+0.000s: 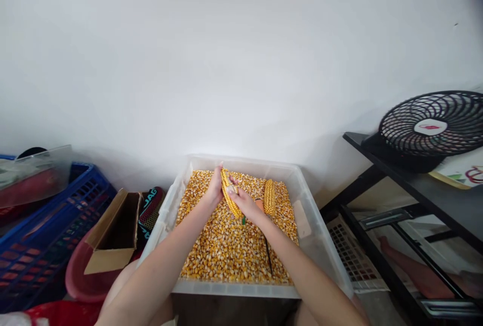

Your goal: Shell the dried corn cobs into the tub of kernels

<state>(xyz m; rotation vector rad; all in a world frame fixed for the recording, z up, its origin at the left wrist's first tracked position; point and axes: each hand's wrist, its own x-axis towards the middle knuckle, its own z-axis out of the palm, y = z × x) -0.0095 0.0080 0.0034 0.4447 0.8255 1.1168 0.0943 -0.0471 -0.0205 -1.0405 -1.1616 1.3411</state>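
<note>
A yellow ear of corn (229, 195) is held over the clear plastic bin (241, 290), tilted, with its kernels on. My left hand (215, 185) wraps around its upper left side. My right hand (243, 201) grips it from the right, the thumb pressed against the kernels. Loose corn kernels (219, 250) cover the bin's floor in a thick layer. A second ear of corn (269, 197) lies on them to the right. Beside it is a tool with an orange handle (259, 205) and a thin dark shaft, partly hidden by my right forearm. A small green piece (243, 221) shows below my right hand.
A white wall (241, 64) rises behind the bin. On the left are a blue crate (53, 230), a reddish basin (77, 270), an open cardboard box (109, 260) and a dark shoe (151, 210). A black fan (430, 125) stands on the dark table (433, 205) at the right.
</note>
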